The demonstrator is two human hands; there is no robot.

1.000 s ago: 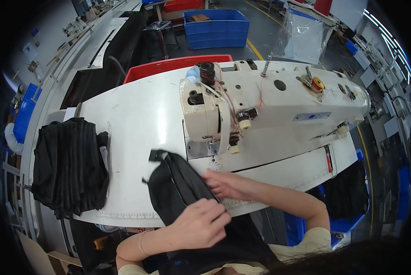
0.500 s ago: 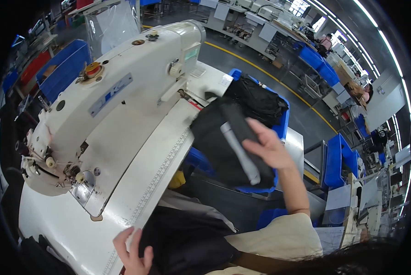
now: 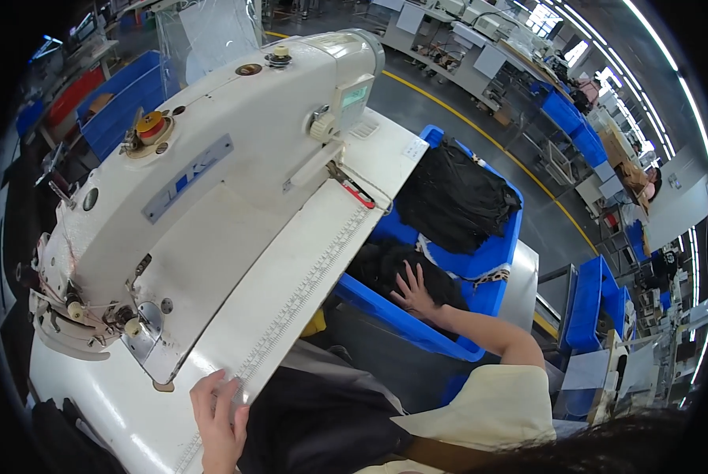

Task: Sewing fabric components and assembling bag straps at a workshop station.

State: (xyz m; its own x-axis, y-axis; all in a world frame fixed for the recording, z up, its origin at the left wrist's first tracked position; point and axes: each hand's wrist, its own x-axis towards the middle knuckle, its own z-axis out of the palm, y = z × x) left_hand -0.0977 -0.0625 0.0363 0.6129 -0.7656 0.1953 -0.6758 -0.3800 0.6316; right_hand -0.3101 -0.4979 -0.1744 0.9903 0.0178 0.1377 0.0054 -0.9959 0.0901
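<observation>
Soft, rumpled black cloth lies in the near end of the blue plastic bin, and there's the right hand on its folds, fingers splayed, ungripping! Across at the glossy white tabletop's ruler-marked edge, the left hand rests loosely curled, near the smooth, rounded sewing machine.

Right arm outstretched, right fingers spread, left fingers loosely bent
</observation>
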